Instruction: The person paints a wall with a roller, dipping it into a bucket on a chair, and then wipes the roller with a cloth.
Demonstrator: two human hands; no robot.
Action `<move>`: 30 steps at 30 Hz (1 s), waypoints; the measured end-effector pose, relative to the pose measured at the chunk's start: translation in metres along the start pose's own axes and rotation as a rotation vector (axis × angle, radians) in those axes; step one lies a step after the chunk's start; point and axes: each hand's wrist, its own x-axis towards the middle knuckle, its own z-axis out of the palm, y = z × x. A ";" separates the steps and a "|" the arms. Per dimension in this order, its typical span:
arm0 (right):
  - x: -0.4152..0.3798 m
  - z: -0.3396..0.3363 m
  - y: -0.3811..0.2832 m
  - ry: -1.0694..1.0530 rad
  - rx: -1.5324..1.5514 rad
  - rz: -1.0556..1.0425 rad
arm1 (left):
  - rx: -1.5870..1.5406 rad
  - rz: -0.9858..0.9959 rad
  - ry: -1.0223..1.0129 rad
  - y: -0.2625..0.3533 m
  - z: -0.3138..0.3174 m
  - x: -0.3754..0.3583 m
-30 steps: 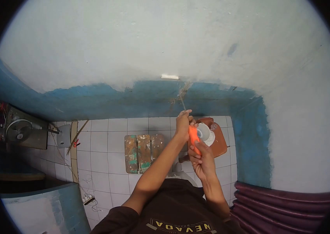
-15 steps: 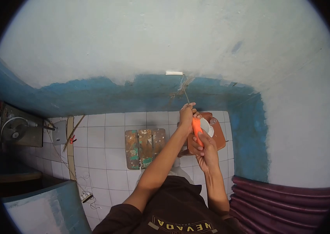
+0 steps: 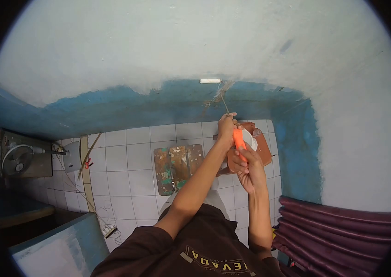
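A paint roller with a white sleeve (image 3: 210, 81) lies across the top edge of the blue band (image 3: 135, 104) on the wall, where blue meets whitish paint. Its thin metal rod runs down to my left hand (image 3: 227, 129), which is wrapped round the shaft near the handle's front. My right hand (image 3: 252, 170) grips the orange handle (image 3: 240, 142) lower down. Beyond the handle, a white round container (image 3: 249, 139) stands on a brown chair (image 3: 264, 154), partly hidden by my hands.
A paint-spattered stool (image 3: 179, 168) stands on the tiled floor left of my arms. Purple folded fabric (image 3: 338, 231) lies at lower right. A fan (image 3: 18, 159) is at far left, with loose cables and a power strip (image 3: 109, 231) on the floor.
My view has tilted and shifted slightly. Against the wall, the roller sits a little lower, now on the blue edge. Both hands keep their hold.
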 end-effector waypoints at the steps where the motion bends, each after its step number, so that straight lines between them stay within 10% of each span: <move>1: -0.005 0.008 0.001 -0.003 0.009 -0.005 | 0.010 0.001 -0.003 0.008 0.003 -0.009; 30: -0.038 -0.005 -0.010 -0.122 0.116 0.014 | 0.253 0.063 -0.032 -0.001 0.024 -0.039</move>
